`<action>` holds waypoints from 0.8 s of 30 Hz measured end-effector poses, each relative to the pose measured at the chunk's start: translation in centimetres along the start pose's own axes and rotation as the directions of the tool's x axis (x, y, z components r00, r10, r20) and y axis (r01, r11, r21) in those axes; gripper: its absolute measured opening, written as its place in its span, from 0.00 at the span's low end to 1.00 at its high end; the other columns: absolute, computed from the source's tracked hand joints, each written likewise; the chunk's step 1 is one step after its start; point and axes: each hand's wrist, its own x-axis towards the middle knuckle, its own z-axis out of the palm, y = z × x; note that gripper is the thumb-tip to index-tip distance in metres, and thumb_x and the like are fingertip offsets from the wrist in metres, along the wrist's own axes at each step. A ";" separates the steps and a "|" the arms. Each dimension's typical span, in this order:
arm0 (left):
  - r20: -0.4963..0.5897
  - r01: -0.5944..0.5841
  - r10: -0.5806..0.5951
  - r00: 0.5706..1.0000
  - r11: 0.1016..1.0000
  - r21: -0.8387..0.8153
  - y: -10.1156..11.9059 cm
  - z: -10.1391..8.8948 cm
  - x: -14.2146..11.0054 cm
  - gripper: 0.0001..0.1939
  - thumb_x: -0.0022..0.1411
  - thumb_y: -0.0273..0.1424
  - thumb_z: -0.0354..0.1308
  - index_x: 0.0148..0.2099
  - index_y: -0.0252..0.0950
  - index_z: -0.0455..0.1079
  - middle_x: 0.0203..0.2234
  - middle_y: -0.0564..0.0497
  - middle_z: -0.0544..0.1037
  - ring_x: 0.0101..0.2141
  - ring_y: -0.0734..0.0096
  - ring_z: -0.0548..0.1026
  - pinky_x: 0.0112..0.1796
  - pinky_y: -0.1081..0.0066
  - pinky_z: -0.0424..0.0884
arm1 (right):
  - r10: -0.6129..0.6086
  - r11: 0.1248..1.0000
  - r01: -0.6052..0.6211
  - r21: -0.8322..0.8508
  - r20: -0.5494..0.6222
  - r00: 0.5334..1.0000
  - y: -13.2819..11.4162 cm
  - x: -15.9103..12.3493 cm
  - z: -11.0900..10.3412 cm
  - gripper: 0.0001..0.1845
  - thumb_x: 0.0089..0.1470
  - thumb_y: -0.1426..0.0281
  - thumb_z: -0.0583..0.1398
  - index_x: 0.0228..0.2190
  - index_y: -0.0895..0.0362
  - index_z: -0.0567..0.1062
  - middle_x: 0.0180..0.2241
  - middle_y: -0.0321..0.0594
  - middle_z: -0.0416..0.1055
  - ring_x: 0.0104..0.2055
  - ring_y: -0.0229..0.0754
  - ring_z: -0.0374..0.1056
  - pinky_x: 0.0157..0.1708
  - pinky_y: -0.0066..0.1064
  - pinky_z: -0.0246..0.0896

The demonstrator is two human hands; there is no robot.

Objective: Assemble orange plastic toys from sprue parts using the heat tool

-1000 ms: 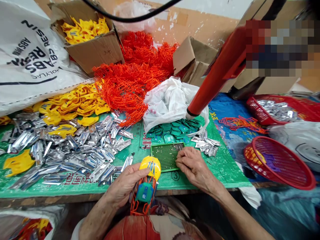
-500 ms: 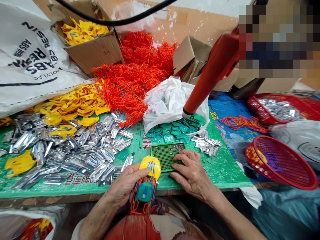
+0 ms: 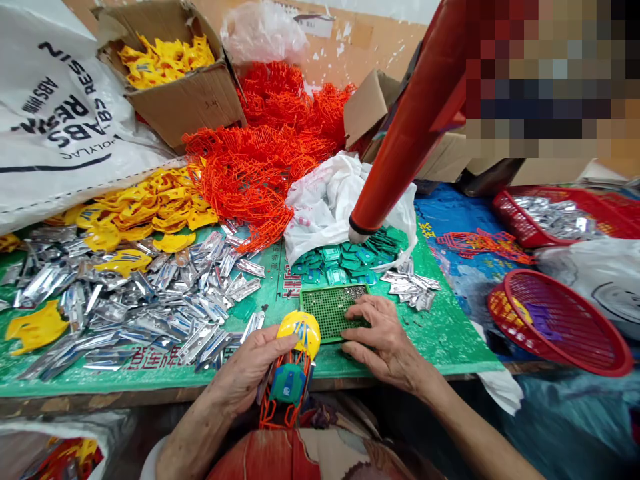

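Note:
My left hand is closed around a part-built toy vehicle, its thumb lying on the yellow front piece. The toy has a green plate in the middle and an orange frame towards my body. At the right side of a shallow green mesh tray, my right hand has its fingers bent and apart, the fingertips over the tray edge. Small dark metal bits, perhaps screws, lie at the tray's far right. Behind the tray, green plastic plates spill from a white bag.
A red tubular thing slants down above the bag. Shiny metal pieces, yellow shells and orange frames cover the left side. A carton stands behind. Red baskets sit right; another person is partly visible, blurred.
The red tubular thing has swung slightly left, and the black cable at the top has gone from view. My right fingers have shifted slightly at the tray; the left hand keeps its hold.

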 end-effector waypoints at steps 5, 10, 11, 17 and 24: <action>-0.005 -0.003 0.003 1.000 1.000 0.008 0.0 0.1 0.0 0.13 0.54 0.35 0.70 0.39 0.33 0.78 0.24 0.50 0.81 0.21 0.73 0.75 0.23 0.77 0.73 | -0.004 1.000 0.005 -0.031 0.030 1.000 0.3 0.7 0.1 0.09 0.60 0.64 0.61 0.34 0.52 0.81 0.42 0.43 0.73 0.51 0.52 0.62 0.51 0.51 0.53; 0.015 -0.004 0.004 1.000 1.000 0.021 0.1 0.1 -0.1 0.14 0.56 0.36 0.68 0.40 0.30 0.77 0.25 0.47 0.82 0.21 0.75 0.76 0.24 0.78 0.72 | 0.003 0.992 -0.013 -0.127 -0.074 0.997 0.3 -0.1 0.2 0.11 0.60 0.65 0.60 0.41 0.55 0.79 0.44 0.47 0.73 0.53 0.54 0.61 0.52 0.54 0.53; 0.018 -0.001 0.001 1.000 1.000 0.018 0.1 0.0 0.0 0.14 0.56 0.36 0.69 0.39 0.30 0.77 0.25 0.47 0.82 0.21 0.74 0.76 0.24 0.77 0.73 | 0.009 0.993 -0.018 -0.112 -0.077 0.997 0.3 -0.3 0.2 0.10 0.60 0.65 0.60 0.40 0.55 0.79 0.45 0.47 0.72 0.53 0.54 0.60 0.52 0.53 0.53; 0.000 0.010 -0.010 1.000 1.000 -0.010 -0.2 -0.3 0.2 0.14 0.54 0.34 0.70 0.40 0.32 0.77 0.25 0.48 0.82 0.21 0.73 0.76 0.23 0.77 0.73 | 0.028 0.999 -0.027 0.019 -0.030 0.999 0.6 -0.4 0.0 0.10 0.60 0.64 0.60 0.32 0.51 0.81 0.44 0.43 0.72 0.54 0.52 0.61 0.55 0.52 0.53; -0.011 -0.011 0.011 1.000 1.000 0.023 -0.2 -0.1 0.0 0.14 0.55 0.36 0.70 0.39 0.31 0.78 0.25 0.47 0.82 0.21 0.73 0.76 0.24 0.77 0.72 | 0.016 1.000 -0.017 -0.023 -0.049 0.999 0.7 -0.3 0.5 0.07 0.59 0.65 0.61 0.36 0.52 0.80 0.45 0.44 0.74 0.55 0.54 0.61 0.55 0.52 0.55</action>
